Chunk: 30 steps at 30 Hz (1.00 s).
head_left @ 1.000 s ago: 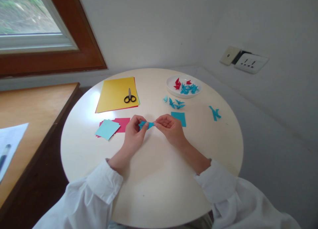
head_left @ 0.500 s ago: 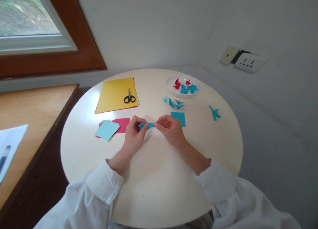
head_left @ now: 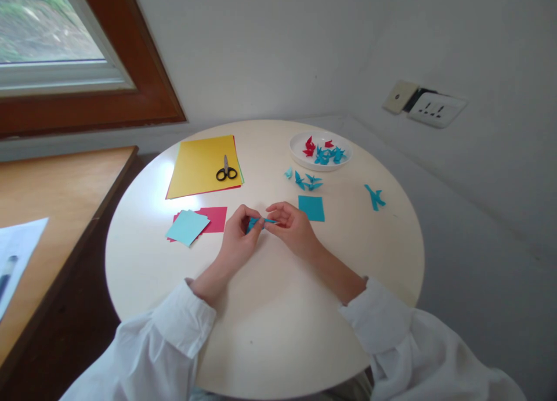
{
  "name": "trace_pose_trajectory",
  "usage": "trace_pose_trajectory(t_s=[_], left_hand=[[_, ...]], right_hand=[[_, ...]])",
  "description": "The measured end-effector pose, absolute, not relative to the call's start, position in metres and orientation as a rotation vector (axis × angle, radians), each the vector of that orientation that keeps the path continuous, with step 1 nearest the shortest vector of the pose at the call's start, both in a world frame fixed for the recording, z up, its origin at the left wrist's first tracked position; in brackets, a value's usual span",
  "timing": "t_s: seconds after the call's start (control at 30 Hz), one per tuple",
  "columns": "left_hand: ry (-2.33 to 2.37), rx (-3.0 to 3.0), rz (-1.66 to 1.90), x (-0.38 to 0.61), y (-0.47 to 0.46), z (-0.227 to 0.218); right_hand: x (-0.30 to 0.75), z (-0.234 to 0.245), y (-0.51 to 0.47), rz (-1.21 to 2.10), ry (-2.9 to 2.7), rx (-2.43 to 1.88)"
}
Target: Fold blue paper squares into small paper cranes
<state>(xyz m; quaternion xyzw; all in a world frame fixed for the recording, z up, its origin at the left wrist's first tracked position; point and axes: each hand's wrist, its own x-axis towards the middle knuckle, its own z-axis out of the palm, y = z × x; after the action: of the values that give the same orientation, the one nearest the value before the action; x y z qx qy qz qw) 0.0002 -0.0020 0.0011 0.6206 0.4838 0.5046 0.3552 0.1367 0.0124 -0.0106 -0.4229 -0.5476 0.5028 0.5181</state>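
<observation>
Between both hands is a small piece of folded blue paper [head_left: 253,222], partly hidden by the fingers. My left hand [head_left: 240,234] pinches it between thumb and fingers. From the other side, my right hand [head_left: 292,226] has its thumb and fingers closed on the paper's right-hand point. Just beyond my right hand lies a flat blue paper square [head_left: 311,208]. To the left of my left hand, a light-blue square [head_left: 188,227] rests on top of pinkish-red squares [head_left: 216,219].
Several folded blue paper cranes [head_left: 308,181] sit in front of a white plate [head_left: 296,157] holding red and blue cranes. Scissors [head_left: 226,172] lie on yellow sheets [head_left: 198,163]. Blue paper strips [head_left: 375,197] lie at the right of the round table [head_left: 278,343].
My hands have come closer together, the right one shifting left along the folded paper. The paper has tilted and shows less of its surface.
</observation>
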Motion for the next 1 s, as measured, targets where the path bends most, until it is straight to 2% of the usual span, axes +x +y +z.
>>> trace_pose_trajectory(t_s=[0.23, 0.37, 1.0], left_hand=[[1.132, 1.566, 1.297, -0.0005, 0.0002, -0.0015], [1.312, 1.736, 1.375, -0.0043, 0.001, -0.0009], [1.357, 1.646, 1.183, -0.0001, -0.0014, -0.0008]], right_hand=[[0.1395, -0.0112, 0.0146, 1.065, -1.361, -1.062], [0.1421, -0.0098, 0.0156, 1.033, -1.343, -1.079], [0.1428, -0.0064, 0.0111, 0.72, -1.541, -1.143]])
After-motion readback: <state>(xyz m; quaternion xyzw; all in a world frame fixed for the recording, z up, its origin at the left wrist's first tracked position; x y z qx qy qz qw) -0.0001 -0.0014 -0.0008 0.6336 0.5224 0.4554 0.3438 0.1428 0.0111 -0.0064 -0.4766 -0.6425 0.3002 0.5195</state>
